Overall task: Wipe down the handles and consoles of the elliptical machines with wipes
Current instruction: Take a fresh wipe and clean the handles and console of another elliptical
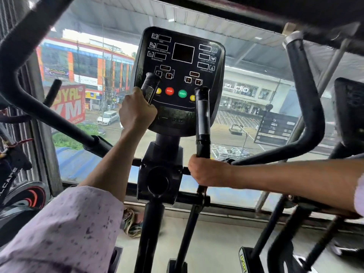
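Note:
The black console (pixel 182 56) of the elliptical stands straight ahead, with red STOP and green START buttons. My left hand (pixel 136 110) is closed around the left inner handle (pixel 150 84), just below its metal sensor pad. My right hand (pixel 204 171) grips the base of the right inner handle (pixel 202 119), below its black sleeve. No wipe shows in either hand; any cloth would be hidden inside the fists. The long left swing handle (pixel 49 111) and right swing handle (pixel 307 99) curve outward on each side.
A large window behind the console looks out on a street and shops. A second machine's console (pixel 350 109) stands at the right edge. An exercise bike wheel (pixel 25 198) sits low at left. A bundle of cloth (pixel 131 223) lies on the floor by the central post.

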